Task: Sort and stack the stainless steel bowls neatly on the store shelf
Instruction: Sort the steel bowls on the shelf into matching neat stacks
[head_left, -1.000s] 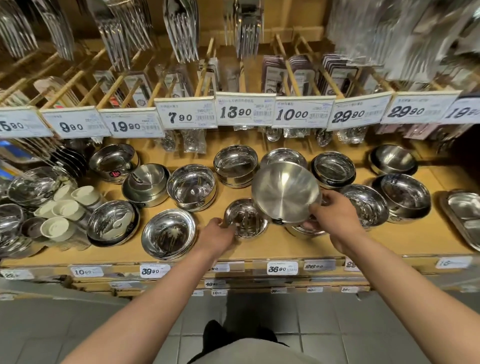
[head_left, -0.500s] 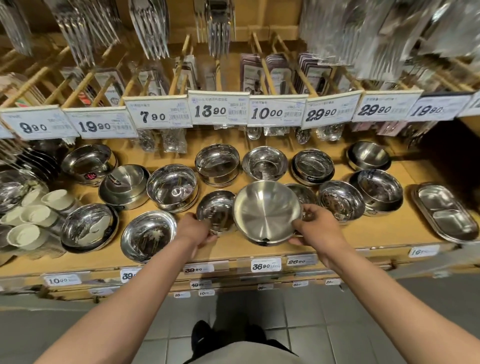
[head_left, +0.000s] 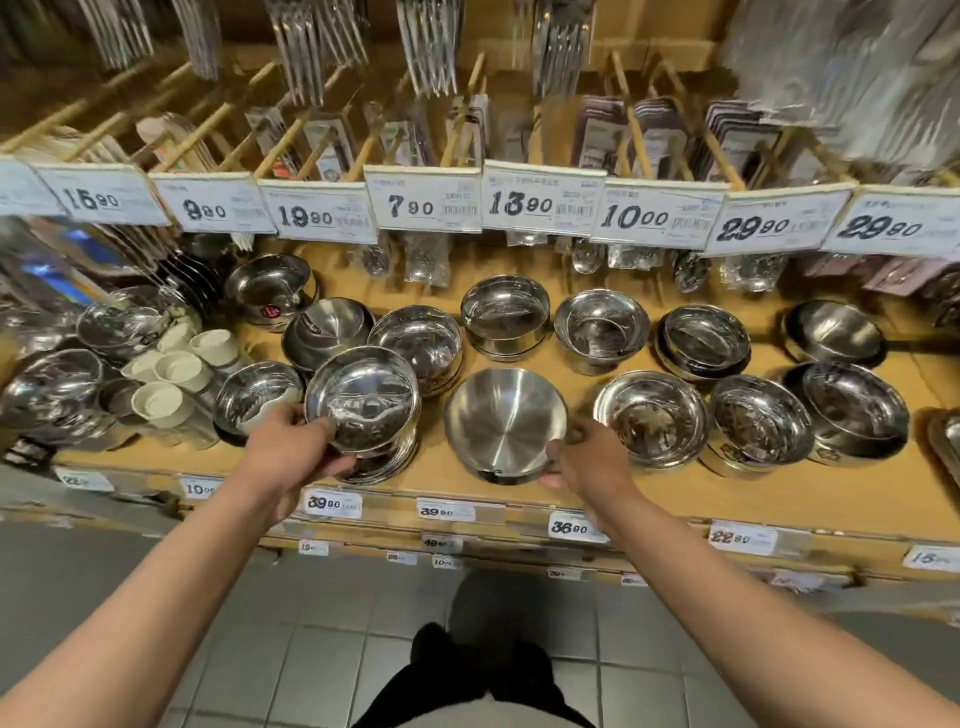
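A: From the head camera, what does each hand hold?

B: The left hand (head_left: 291, 457) curls around the rim of a polished bowl (head_left: 362, 399), thumb on the near edge, holding it tilted just above a stack of similar bowls (head_left: 387, 462) at the shelf front. The right hand (head_left: 587, 457) pinches the near right rim of a brushed bowl (head_left: 506, 423), which tips toward the camera; whether it rests on the wooden shelf (head_left: 675, 493) is unclear.

A: What crowds them?

B: A shiny bowl (head_left: 257, 397) sits just left of the left hand, white cups (head_left: 179, 371) beyond it. Another bowl (head_left: 652, 418) lies just right of the right hand. More bowls fill the back row under price cards (head_left: 543, 203).

A: And the two held bowls?

B: Side by side, apart, between both hands.
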